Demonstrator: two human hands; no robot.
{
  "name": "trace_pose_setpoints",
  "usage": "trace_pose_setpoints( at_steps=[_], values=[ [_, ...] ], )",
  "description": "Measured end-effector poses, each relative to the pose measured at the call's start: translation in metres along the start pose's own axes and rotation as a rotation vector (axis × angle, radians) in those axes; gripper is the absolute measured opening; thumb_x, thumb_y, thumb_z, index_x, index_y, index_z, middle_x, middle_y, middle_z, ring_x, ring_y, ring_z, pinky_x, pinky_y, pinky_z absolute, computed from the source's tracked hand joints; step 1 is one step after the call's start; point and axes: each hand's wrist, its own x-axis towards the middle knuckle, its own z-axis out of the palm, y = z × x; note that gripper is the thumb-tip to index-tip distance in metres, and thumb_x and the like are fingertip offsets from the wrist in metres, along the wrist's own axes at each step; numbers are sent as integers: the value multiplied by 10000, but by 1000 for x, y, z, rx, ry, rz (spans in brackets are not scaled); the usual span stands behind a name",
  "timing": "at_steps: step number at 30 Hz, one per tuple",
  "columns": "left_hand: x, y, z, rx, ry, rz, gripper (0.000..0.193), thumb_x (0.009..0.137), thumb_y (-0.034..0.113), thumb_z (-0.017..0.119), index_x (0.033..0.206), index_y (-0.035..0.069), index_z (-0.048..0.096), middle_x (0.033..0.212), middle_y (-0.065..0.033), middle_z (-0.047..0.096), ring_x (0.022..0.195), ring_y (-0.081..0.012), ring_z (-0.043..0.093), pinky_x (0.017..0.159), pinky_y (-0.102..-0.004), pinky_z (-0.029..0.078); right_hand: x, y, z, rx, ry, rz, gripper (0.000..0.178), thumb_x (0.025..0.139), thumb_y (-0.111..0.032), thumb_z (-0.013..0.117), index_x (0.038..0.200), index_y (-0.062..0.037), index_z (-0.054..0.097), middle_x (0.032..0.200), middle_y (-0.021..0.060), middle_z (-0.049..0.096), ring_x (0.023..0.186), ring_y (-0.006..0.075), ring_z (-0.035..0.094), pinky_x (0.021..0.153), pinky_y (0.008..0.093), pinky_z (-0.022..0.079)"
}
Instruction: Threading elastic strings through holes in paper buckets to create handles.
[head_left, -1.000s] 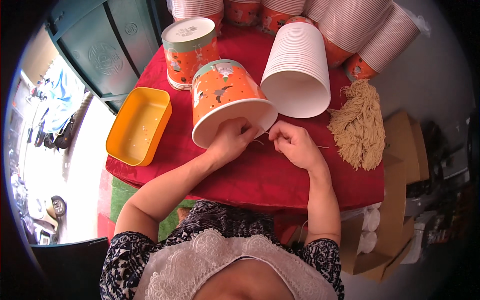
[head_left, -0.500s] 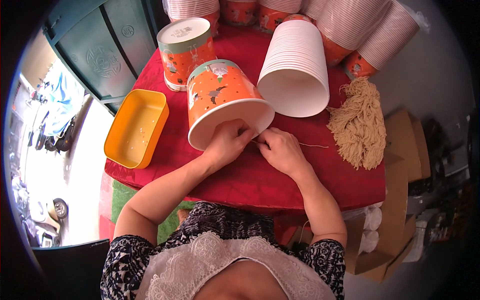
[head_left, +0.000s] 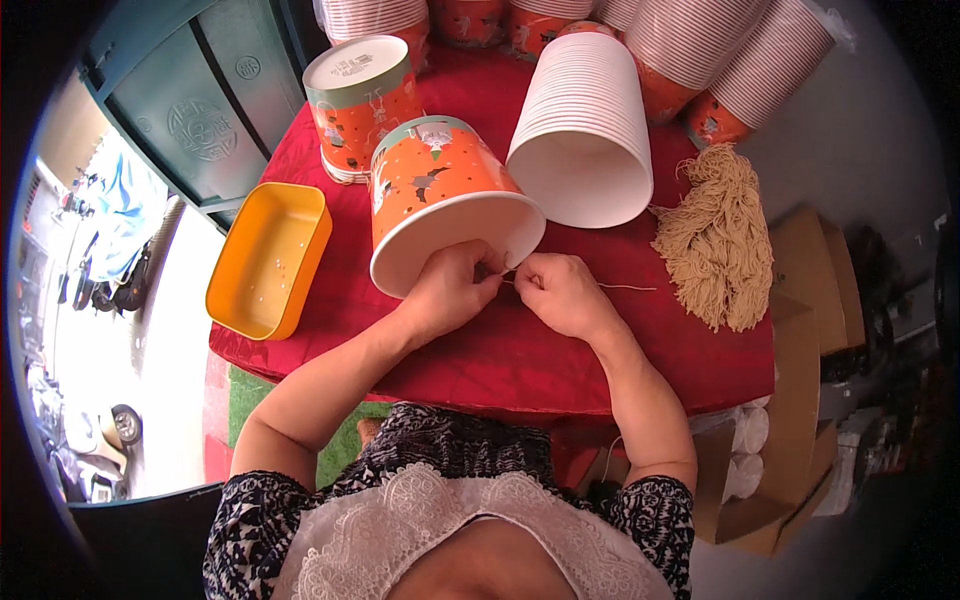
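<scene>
An orange paper bucket (head_left: 440, 175) with bats and ghostly figures lies tilted on the red-covered table, its white-rimmed mouth facing me. My left hand (head_left: 455, 290) is at the lower edge of that mouth, fingers partly inside, thumb and fingertips pinched on a thin string by the rim. Beside it, just right of the rim, my right hand (head_left: 562, 295) has its fingers curled in a pinch on the same pale string (head_left: 628, 288). The loose end trails rightward over the cloth. My fingers hide where string and rim meet.
A yellow tub (head_left: 262, 275) with small white bits stands left. Behind are an upturned orange bucket (head_left: 365, 110) and a lying stack of white-rimmed buckets (head_left: 585, 130). A bundle of beige strings (head_left: 715, 245) lies right; wrapped bucket stacks (head_left: 690, 45) line the back. Cardboard boxes (head_left: 790, 370) stand beyond the table's right edge.
The view has shifted slightly. Both hands stay pinched at the bucket's rim, with only small finger movements; the bucket keeps its tilt.
</scene>
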Motion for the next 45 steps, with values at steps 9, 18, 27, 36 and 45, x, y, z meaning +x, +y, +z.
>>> trace_pose_setpoints(
  at_steps=[9, 18, 27, 36, 45],
  values=[
    [-2, 8, 6, 214, 26, 165, 104, 764, 28, 647, 864, 0, 634, 882, -189, 643, 830, -359, 635, 731, -409, 511, -3, -5, 2, 247, 26, 25, 179, 835, -139, 609, 840, 32, 660, 731, 214, 647, 674, 299, 666, 634, 387, 506],
    [-2, -1, 1, 54, 106, 113, 96, 870, 82, 621, 895, -10, 612, 791, -141, 631, 757, -268, 630, 690, -361, 499, -12, 1, -47, -248, 280, 286, 280, 884, -210, 559, 821, 32, 685, 771, 218, 676, 732, 346, 673, 664, 428, 520],
    [2, 1, 6, -105, 88, -69, 95, 916, 82, 584, 913, -13, 589, 740, -61, 590, 607, -127, 558, 551, -279, 468, -8, -13, -15, 19, 454, -254, 156, 817, -71, 672, 739, 4, 559, 682, 163, 605, 614, 338, 624, 556, 423, 488],
    [2, -5, 10, -134, 126, 13, 94, 920, 83, 589, 919, -11, 583, 758, -63, 600, 620, -129, 568, 567, -280, 484, -1, -5, 26, 74, 299, -279, 325, 827, -21, 611, 1126, -18, 483, 898, 235, 658, 834, 430, 652, 702, 496, 529],
    [5, 5, 5, -268, 110, -219, 90, 895, 57, 592, 882, -27, 560, 748, -125, 617, 596, -188, 606, 539, -322, 490, 1, 2, 26, 57, 258, -228, 129, 842, -35, 592, 956, -4, 540, 786, 229, 638, 757, 410, 652, 623, 486, 517]
  ],
)
